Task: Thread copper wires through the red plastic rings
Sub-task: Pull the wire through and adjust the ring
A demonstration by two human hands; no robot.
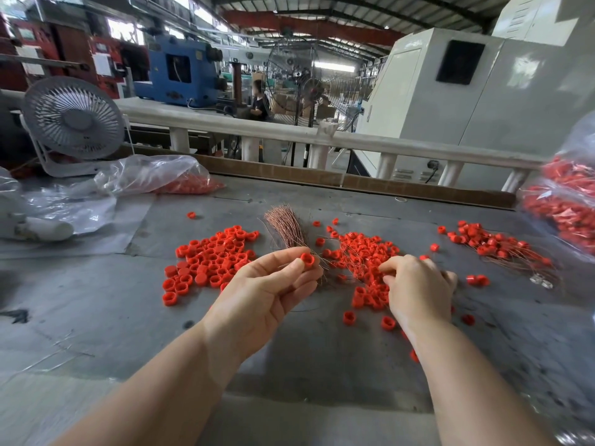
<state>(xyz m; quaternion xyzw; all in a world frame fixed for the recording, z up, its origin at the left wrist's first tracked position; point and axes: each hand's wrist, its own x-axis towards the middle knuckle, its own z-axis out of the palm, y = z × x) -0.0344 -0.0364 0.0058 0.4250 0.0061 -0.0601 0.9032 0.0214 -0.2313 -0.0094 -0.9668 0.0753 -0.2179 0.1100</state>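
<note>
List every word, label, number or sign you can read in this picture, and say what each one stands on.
None can be read.
White paper sheets on the red machine: print too blurred to read.
Label low on the white machine cabinet: too small to read.
Blue machine: no legible marking.
Red plastic rings, copper wires and plastic bags: no text visible.
</note>
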